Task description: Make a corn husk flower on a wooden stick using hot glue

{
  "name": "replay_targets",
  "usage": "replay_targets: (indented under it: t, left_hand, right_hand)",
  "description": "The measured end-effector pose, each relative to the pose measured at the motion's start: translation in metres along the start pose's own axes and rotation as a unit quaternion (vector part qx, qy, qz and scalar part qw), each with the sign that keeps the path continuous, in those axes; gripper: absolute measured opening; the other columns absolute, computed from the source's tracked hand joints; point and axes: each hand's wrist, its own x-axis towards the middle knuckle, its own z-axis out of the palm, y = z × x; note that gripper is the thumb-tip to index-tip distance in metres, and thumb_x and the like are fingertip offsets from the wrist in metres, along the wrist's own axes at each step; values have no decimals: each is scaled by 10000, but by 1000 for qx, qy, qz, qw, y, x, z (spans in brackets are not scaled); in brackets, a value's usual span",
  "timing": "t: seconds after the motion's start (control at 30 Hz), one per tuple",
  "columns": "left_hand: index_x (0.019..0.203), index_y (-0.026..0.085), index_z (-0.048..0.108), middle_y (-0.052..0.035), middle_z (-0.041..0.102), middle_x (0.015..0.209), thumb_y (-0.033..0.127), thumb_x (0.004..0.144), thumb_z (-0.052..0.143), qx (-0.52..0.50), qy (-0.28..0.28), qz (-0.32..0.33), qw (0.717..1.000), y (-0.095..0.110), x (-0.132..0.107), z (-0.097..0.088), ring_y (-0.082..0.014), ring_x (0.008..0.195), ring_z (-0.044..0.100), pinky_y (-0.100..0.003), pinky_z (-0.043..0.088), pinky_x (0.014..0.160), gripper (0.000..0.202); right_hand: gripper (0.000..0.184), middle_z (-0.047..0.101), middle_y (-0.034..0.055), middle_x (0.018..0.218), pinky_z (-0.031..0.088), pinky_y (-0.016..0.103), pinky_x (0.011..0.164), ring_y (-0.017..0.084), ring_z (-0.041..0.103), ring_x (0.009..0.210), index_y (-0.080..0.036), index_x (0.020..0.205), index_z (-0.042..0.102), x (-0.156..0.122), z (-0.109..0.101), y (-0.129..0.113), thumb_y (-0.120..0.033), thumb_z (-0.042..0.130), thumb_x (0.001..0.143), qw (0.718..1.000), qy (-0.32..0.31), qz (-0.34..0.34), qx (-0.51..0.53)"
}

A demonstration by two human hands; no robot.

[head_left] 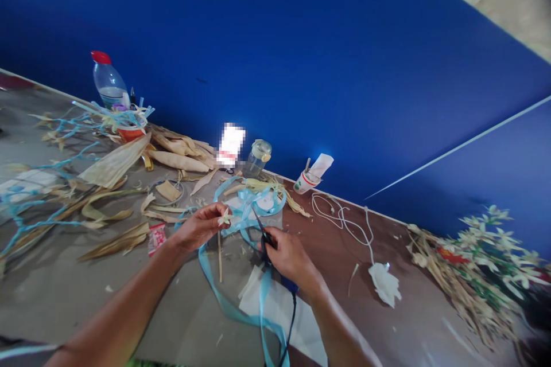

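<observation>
Between the fingertips of my left hand (205,225) is a small pale flower (225,217) with pointed petals, held above the table. A thin straw-coloured stick (220,261) shows just below; whether it joins the flower I cannot tell. My right hand (287,252) is closed round the black handles of a pair of scissors (259,219). Their blades point up and left, a short way right of the flower. Light-blue ribbon (209,278) loops around and beneath both hands. Under my right wrist lies a blue object (288,284) with a black cord, partly hidden.
Dried corn husks (181,152) and blue-wrapped stems (47,218) cover the left side. Along the blue partition (301,69) stand a red-capped bottle (109,83), a clear jar (258,157) and a paper cup (305,182). A white cable (340,215) and flower bunch (491,252) lie right.
</observation>
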Motion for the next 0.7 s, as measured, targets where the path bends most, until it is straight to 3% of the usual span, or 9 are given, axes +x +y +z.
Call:
replay_targets:
  t: [0.33, 0.5, 0.57, 0.7]
  left_hand:
    - [735, 168, 641, -11, 535, 757, 218, 640, 761, 12, -28, 30, 999, -3, 1, 0, -128, 724, 505, -258, 366, 682, 161]
    - [738, 176, 652, -18, 543, 731, 267, 650, 758, 26, -42, 54, 997, -3, 2, 1, -149, 738, 509, -269, 360, 676, 166]
    - [721, 173, 657, -20, 553, 721, 276, 633, 771, 23, -36, 65, 997, -3, 3, 2, -153, 736, 512, -271, 363, 669, 177]
    - [701, 162, 662, -18, 580, 719, 238, 611, 788, -2, 3, 83, 997, -3, 4, 4, -139, 710, 529, -274, 381, 674, 172]
  right_hand:
    - [350, 699, 45, 1052, 412, 265, 758, 223, 649, 951, -277, 1179, 563, 13, 10, -3, -299, 466, 843, 992, 15, 26, -126]
    - [490, 694, 101, 1030, 422, 301, 741, 254, 653, 926, -199, 1318, 417, 18, 14, -4, -309, 453, 842, 983, 28, 52, -172]
    - [541, 694, 110, 1017, 422, 301, 726, 258, 654, 920, -177, 1352, 361, 20, 16, -5, -316, 459, 838, 981, 29, 64, -183]
    - [478, 692, 88, 1016, 415, 291, 710, 250, 653, 923, -214, 1301, 411, 26, 22, -5, -316, 467, 838, 979, 28, 65, -191]
